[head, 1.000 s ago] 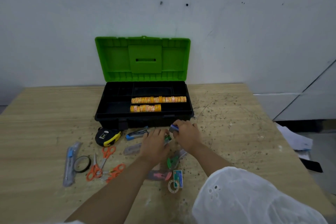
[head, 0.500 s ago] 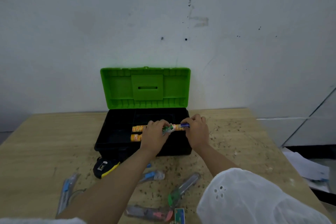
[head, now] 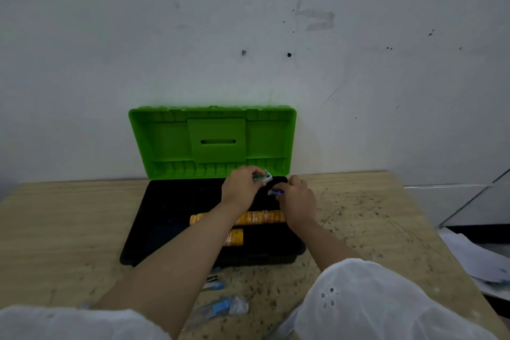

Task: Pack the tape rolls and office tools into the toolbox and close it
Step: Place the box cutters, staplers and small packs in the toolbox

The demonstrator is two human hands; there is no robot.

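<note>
Here, both grips are over the back of the open toolbox (head: 154,229), which sits on the desk (head: 55,229) against the wall (head: 110,36). Its green lid (head: 165,143) stands upright, leaning back on the wall, inner side facing the camera.

The left grip (head: 241,188) is clenched round a small green-and-white pack (head: 262,178), held above the box's rear edge, just in front of the lid's lower rim. The right grip (head: 299,201) is just beside it, nearer the box's right wall, and pinches a small blue-and-white item (head: 276,192) at its fingertips; what that item is, I cannot tell, as it is blurred. The two grips are close but not touching.

Inside the black box lie orange tape rolls in two rows. The long row (head: 265,217) runs left to right across the middle, partly hidden by the left forearm. The short row (head: 234,237) lies just in front of it, nearer the front wall.

On the desk in front of the box, a clear pack with a blue tool (head: 225,305) lies near the bottom edge, and another blue pack (head: 214,284) peeks from beside the left forearm. Both are blurred.

White papers (head: 474,257) lie off the desk's right edge, lower down. A white sleeve (head: 372,303) covers the right upper arm.
</note>
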